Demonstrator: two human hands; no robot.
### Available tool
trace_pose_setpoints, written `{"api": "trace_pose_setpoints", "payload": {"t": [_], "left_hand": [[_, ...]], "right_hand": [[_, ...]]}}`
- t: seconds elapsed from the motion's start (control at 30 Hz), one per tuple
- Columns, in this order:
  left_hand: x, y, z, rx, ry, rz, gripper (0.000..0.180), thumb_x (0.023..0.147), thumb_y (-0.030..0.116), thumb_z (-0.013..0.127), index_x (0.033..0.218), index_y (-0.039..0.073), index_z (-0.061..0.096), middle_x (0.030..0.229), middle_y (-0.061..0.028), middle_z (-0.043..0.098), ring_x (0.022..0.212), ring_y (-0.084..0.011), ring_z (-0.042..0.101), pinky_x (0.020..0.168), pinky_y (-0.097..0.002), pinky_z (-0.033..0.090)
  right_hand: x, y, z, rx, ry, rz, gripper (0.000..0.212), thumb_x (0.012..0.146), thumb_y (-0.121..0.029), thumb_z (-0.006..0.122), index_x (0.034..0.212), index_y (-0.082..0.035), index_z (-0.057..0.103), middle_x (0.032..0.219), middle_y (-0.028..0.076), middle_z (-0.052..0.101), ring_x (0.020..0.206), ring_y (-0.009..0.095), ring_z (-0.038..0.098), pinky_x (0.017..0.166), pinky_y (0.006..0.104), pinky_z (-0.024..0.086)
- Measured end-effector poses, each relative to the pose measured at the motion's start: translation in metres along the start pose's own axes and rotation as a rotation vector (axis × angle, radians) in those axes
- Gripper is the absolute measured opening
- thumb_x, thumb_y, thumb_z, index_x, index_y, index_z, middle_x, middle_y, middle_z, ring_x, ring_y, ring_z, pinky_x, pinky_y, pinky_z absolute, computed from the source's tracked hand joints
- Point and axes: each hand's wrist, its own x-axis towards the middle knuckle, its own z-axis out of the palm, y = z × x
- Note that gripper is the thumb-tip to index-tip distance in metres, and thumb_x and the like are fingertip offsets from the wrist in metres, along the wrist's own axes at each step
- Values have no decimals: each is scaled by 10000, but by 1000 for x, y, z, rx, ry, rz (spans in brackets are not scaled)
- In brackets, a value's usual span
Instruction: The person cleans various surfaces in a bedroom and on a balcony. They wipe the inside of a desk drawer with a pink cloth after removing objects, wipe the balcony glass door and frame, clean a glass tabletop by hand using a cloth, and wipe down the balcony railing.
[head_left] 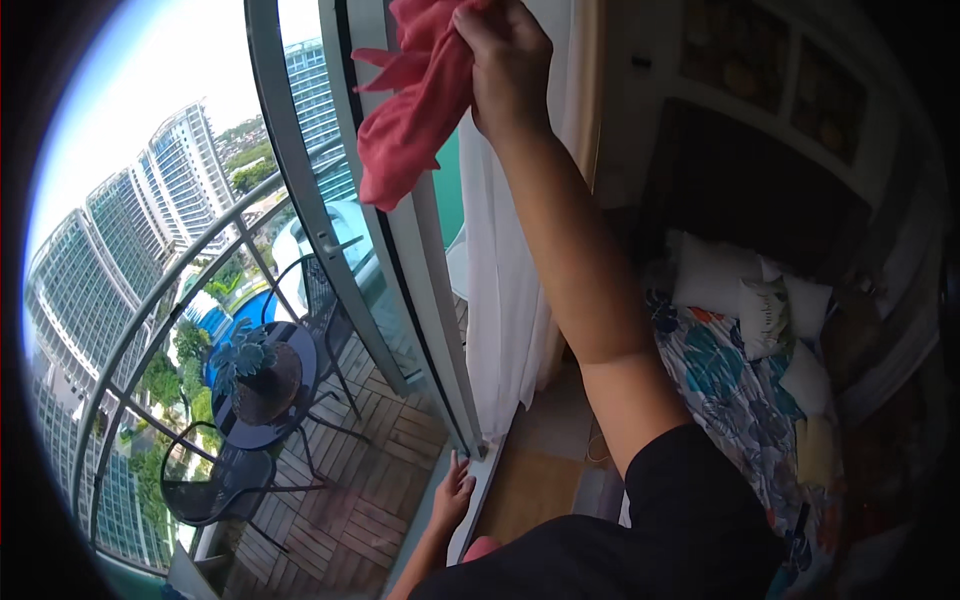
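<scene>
High in the head view, my right hand (512, 75) grips a crumpled pinkish-red cloth (410, 130), its loose end hanging down to the left. The cloth lies over the grey metal frame (405, 225) of a glass sliding door; I cannot tell how firmly it presses there. My right arm is stretched far upward. Low down, my left hand (455, 497) is empty with its fingers extended, close to the foot of the door frame. A small handle (342, 244) sits on the neighbouring door panel.
A white curtain (497, 300) hangs just right of the frame. On the left, a balcony with a curved railing (150, 315) holds a round table (308, 372), a potted plant (262, 385) and dark chairs (225, 490). A bed (715, 375) with pillows stands in the dim room at right.
</scene>
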Motion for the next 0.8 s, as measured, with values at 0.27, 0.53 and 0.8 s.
{"api": "trace_pose_setpoints", "payload": {"t": [0.27,0.53,0.8], "left_hand": [[189,311,49,296,267,872,1065,736,167,759,1485,69,8,1479,-250,234,1367,-364,271,1103,-445,238],[360,458,116,-193,160,894,1258,672,238,827,1433,38,-155,1423,-234,282,1247,-334,403,1029,-411,366],[355,442,100,160,103,587,438,877,301,608,1192,4,541,1004,-85,601,895,-162,572,754,-301,467]], "right_hand": [[-49,-10,-196,-154,233,318,271,898,-243,597,1043,-30,514,947,41,582,835,65,524,748,234,436],[-1,148,-398,-463,167,607,834,782,-375,698,1366,88,324,1283,183,486,1159,207,488,988,306,376],[25,250,-368,-471,-18,377,796,798,-311,705,1390,53,317,1156,133,547,1037,191,523,898,294,419]]}}
